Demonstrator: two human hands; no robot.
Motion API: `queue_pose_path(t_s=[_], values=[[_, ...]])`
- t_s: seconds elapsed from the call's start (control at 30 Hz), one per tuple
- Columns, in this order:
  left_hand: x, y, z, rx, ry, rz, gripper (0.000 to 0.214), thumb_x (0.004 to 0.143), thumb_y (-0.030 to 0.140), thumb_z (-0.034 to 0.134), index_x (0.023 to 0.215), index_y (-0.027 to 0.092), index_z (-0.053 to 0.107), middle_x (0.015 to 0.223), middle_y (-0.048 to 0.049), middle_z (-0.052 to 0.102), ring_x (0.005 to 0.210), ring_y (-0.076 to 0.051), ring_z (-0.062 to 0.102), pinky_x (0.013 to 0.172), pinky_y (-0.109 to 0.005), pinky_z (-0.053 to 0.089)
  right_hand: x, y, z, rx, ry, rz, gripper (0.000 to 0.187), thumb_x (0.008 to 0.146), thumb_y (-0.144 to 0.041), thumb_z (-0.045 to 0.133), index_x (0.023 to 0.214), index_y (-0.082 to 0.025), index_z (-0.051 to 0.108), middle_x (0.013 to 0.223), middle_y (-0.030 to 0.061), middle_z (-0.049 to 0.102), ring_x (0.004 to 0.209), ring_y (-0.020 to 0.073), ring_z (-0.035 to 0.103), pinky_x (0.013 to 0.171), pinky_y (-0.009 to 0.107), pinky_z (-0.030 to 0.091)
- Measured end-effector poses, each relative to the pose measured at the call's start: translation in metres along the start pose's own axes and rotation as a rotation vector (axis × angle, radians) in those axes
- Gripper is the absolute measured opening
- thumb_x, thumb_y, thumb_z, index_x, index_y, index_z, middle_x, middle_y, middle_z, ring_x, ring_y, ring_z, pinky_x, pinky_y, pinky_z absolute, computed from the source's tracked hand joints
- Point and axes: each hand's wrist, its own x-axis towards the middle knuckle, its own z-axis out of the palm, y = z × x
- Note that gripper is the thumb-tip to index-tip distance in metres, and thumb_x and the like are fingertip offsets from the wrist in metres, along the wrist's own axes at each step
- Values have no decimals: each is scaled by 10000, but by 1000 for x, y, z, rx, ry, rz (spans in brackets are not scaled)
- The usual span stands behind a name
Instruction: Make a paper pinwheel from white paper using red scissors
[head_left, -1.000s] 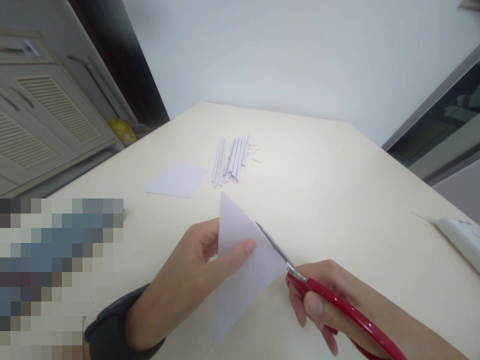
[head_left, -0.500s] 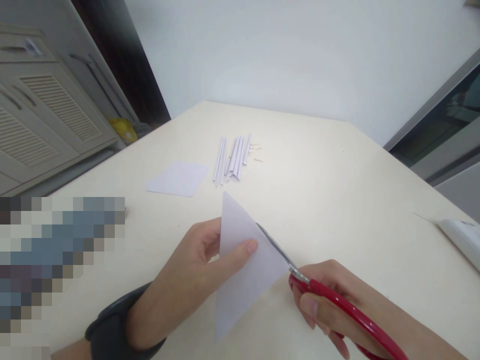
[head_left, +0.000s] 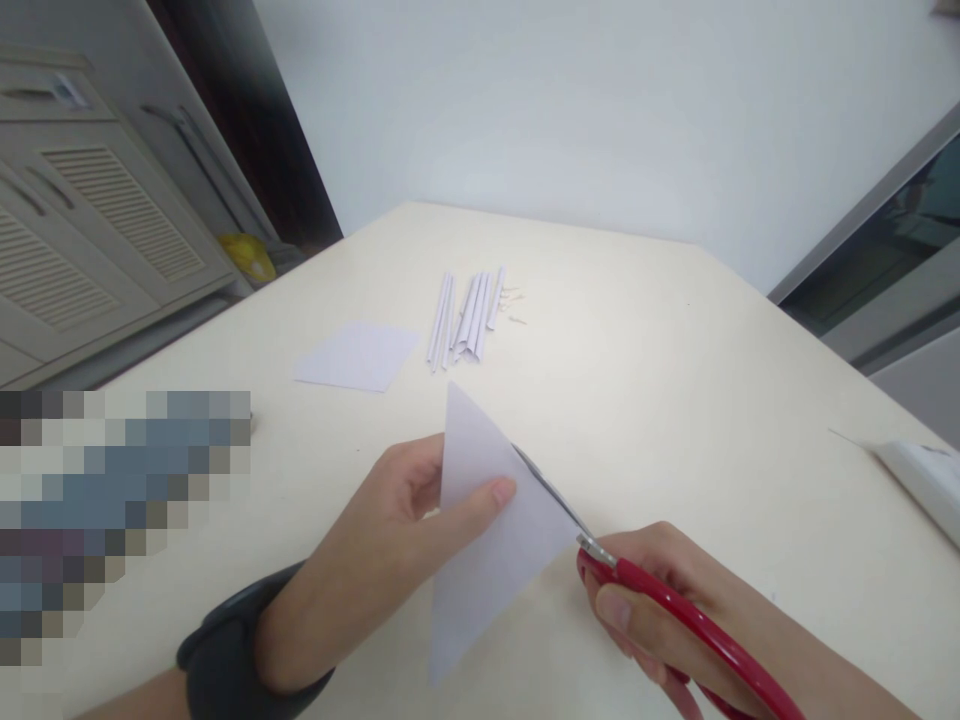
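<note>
A white triangular piece of paper [head_left: 491, 570] is pinched in my left hand [head_left: 420, 530], thumb on the near face and the other fingers behind it. My right hand [head_left: 660, 590] grips a pair of scissors [head_left: 697, 620] by the red handles. The metal blades run along the paper's upper right edge, pointing up and left; the far blade is partly hidden behind the paper. Whether the blades are closed I cannot tell. A dark band [head_left: 240, 640] circles my left wrist.
Several rolled paper tubes [head_left: 469, 318] lie mid-table, with small thin scraps [head_left: 514, 300] on their right. A flat sheet of paper [head_left: 356, 357] is left of them. A white object [head_left: 922, 480] lies at the right edge. Pixelation covers the lower left.
Hardly anything differs. The scissors and my right hand have shifted very slightly, while the paper stays in my left hand.
</note>
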Motion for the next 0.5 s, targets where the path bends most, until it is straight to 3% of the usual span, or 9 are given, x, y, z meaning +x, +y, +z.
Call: queue_pose_path(t_s=[0.17,0.37,0.5], values=[[0,0,-1,-22,-12,-7,163,847,380,712,834,218,734,783,24,741,732,-160,652,613,-206,509,0,-6,-6,-31,-53,-115,458,963,-403,521,578,-183,406,501,-67,383,441,60,363,415,201,236],[-2,0,-1,-41,-23,8,134,847,359,715,860,230,747,808,27,764,747,-160,667,625,-201,520,2,1,-9,41,-106,-188,538,909,-698,430,735,-192,477,635,-47,406,509,91,433,457,199,351],[-3,1,-1,-30,-25,27,111,861,343,702,861,244,753,847,33,781,779,-168,680,653,-213,533,-2,4,-9,56,-107,-187,546,912,-720,385,815,-195,502,713,-17,461,567,115,449,502,225,393]])
